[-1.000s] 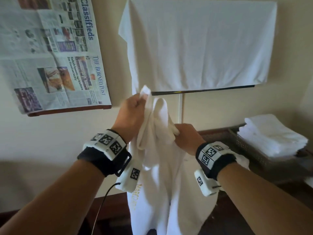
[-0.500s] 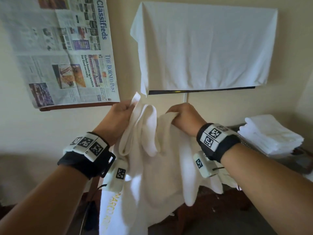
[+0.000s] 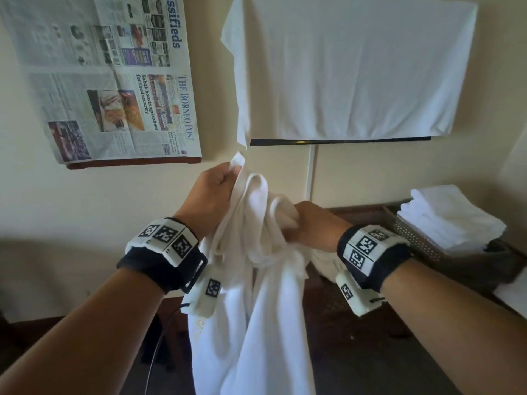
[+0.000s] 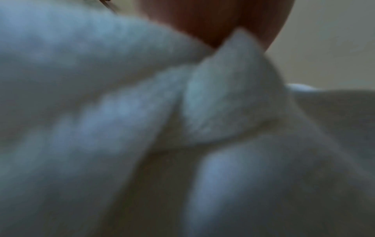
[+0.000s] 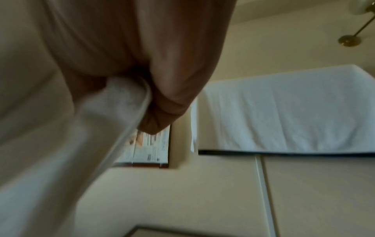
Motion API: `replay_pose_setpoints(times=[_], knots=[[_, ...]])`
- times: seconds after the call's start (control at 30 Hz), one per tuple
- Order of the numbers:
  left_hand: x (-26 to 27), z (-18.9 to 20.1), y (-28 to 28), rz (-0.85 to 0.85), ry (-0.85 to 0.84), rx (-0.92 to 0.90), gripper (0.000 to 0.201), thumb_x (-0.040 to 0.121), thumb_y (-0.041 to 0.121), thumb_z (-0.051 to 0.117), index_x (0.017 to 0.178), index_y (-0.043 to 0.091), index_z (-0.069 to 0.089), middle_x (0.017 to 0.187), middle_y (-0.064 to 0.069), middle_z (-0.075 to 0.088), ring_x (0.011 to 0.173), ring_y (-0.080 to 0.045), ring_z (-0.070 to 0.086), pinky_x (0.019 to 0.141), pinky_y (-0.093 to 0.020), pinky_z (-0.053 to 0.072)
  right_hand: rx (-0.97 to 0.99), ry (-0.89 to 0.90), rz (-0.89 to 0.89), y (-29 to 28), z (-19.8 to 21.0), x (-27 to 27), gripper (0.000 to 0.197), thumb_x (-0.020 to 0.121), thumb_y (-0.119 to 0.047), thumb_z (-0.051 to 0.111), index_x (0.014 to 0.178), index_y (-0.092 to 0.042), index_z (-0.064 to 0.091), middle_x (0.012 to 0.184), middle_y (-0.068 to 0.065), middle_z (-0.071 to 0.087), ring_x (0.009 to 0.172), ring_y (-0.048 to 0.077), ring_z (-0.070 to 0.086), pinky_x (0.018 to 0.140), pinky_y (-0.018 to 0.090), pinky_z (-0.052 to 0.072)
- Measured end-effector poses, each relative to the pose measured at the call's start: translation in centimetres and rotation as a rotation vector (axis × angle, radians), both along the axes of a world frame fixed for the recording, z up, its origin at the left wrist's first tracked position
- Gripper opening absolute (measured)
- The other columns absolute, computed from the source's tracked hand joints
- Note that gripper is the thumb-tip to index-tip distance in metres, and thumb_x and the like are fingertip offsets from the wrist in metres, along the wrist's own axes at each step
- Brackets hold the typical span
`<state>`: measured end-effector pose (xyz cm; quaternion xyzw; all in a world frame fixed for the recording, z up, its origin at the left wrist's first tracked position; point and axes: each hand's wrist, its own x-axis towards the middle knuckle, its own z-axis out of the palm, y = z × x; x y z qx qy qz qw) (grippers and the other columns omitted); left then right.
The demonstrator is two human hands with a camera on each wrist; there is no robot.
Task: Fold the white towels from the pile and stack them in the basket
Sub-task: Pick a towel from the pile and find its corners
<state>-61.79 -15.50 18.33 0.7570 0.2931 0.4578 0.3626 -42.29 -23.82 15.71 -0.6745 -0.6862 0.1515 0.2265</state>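
A white towel [image 3: 256,309] hangs bunched in front of me, held up in the air by both hands. My left hand [image 3: 216,186] pinches one corner of it, which pokes up above the fingers. Lower and to the right, my right hand [image 3: 308,223] grips a gathered edge of the same towel [image 5: 113,102]. In the left wrist view the towel [image 4: 142,112] fills the frame, blurred. At the right, a perforated metal basket [image 3: 416,240] holds a stack of folded white towels [image 3: 447,220].
A dark wooden table [image 3: 356,323] lies below the hanging towel. On the wall hang a newspaper-covered board [image 3: 114,81] at the left and a white cloth [image 3: 350,67] over a dark panel behind my hands. A white conduit [image 3: 310,172] runs down the wall.
My right hand has dropped lower and come closer to the left, bunching the towel's top edge. The left hand still holds its corner up. The view shifted slightly.
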Motion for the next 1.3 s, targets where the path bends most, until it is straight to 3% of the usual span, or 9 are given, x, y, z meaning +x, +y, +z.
replay_pose_setpoints(times=[0.13, 0.33, 0.43, 0.5, 0.67, 0.8, 1.07, 1.23, 1.3], knots=[[-1.2, -0.4, -0.2, -0.015, 0.054, -0.020, 0.038, 0.105, 0.021, 0.048, 0.075, -0.001, 0.048, 0.072, -0.005, 0.044, 0.069, -0.015, 0.039, 0.067, -0.032, 0.036, -0.089, 0.210, -0.116, 0.1, -6.4, 1.6, 0.040, 0.085, -0.037, 0.073, 0.079, -0.002, 0.055, 0.085, 0.020, 0.068, 0.077, 0.033, 0.067, 0.072, 0.042, 0.054], [-4.0, -1.0, 0.1, -0.055, 0.077, -0.162, 0.034, 0.104, 0.023, 0.053, 0.080, -0.002, 0.058, 0.075, -0.009, 0.054, 0.072, -0.021, 0.048, 0.070, -0.038, 0.042, -0.060, 0.208, -0.228, 0.3, -9.7, 4.2, 0.034, 0.086, -0.044, 0.069, 0.073, -0.013, 0.061, 0.071, -0.005, 0.047, 0.059, 0.009, 0.047, 0.056, 0.027, 0.036], [-4.2, -1.5, 0.2, -0.101, 0.104, -0.259, 0.063, 0.096, 0.051, 0.058, 0.088, -0.011, 0.053, 0.080, -0.010, 0.054, 0.074, -0.023, 0.045, 0.071, -0.041, 0.040, 0.157, 0.381, -0.263, 1.2, -8.4, 4.8, 0.035, 0.084, -0.038, 0.063, 0.077, -0.004, 0.061, 0.081, 0.017, 0.059, 0.065, 0.017, 0.050, 0.062, 0.034, 0.042], [-4.0, -1.8, 0.5, -0.112, 0.149, -0.284, 0.087, 0.080, 0.074, 0.062, 0.090, -0.012, 0.052, 0.084, -0.010, 0.055, 0.076, -0.024, 0.045, 0.072, -0.043, 0.041, 0.255, 0.345, -0.172, 1.3, -6.1, 4.1, 0.022, 0.093, -0.022, 0.060, 0.081, -0.003, 0.062, 0.080, 0.013, 0.063, 0.069, 0.015, 0.053, 0.066, 0.031, 0.041], [-0.1, -2.2, 0.7, -0.171, 0.166, -0.293, 0.079, 0.079, 0.067, 0.063, 0.110, -0.006, 0.062, 0.104, -0.022, 0.070, 0.093, -0.029, 0.064, 0.100, -0.057, 0.050, 0.410, 0.227, 0.120, 2.6, -0.7, 2.8, 0.008, 0.090, -0.014, 0.067, 0.092, -0.011, 0.074, 0.087, 0.001, 0.073, 0.082, 0.012, 0.065, 0.075, 0.022, 0.047], [4.6, -1.8, -0.1, -0.215, 0.083, -0.295, 0.081, 0.078, 0.068, 0.061, 0.100, -0.010, 0.055, 0.088, -0.010, 0.057, 0.084, -0.020, 0.051, 0.083, -0.043, 0.046, 0.522, 0.188, 0.143, 3.2, 1.5, 4.4, 0.026, 0.087, -0.020, 0.066, 0.065, -0.008, 0.059, 0.059, 0.000, 0.057, 0.059, 0.016, 0.050, 0.058, 0.030, 0.039], [9.9, -1.9, 1.3, 0.023, 0.145, -0.136, 0.059, 0.099, 0.049, 0.051, 0.076, -0.005, 0.043, 0.072, -0.005, 0.045, 0.069, -0.017, 0.041, 0.067, -0.037, 0.039, 0.032, 0.101, 0.055, 1.1, -3.2, 12.6, 0.042, 0.085, -0.045, 0.070, 0.063, -0.011, 0.059, 0.058, 0.002, 0.053, 0.053, 0.007, 0.046, 0.055, 0.022, 0.035], [11.9, -2.5, 1.5, 0.064, 0.104, -0.164, 0.044, 0.102, 0.036, 0.051, 0.073, 0.004, 0.051, 0.072, -0.006, 0.046, 0.070, -0.017, 0.042, 0.067, -0.036, 0.039, -0.219, 0.298, 0.062, 0.8, -10.1, 15.4, 0.048, 0.073, -0.052, 0.077, 0.099, -0.011, 0.073, 0.095, 0.002, 0.074, 0.101, 0.017, 0.065, 0.088, 0.033, 0.052], [12.7, -2.5, 1.4, 0.078, 0.091, -0.177, 0.045, 0.101, 0.037, 0.052, 0.074, 0.002, 0.051, 0.073, -0.005, 0.046, 0.070, -0.017, 0.043, 0.068, -0.036, 0.040, -0.272, 0.246, 0.090, 0.8, -11.7, 15.4, 0.038, 0.077, -0.046, 0.077, 0.106, -0.021, 0.073, 0.100, -0.005, 0.074, 0.100, 0.012, 0.067, 0.093, 0.035, 0.053]])
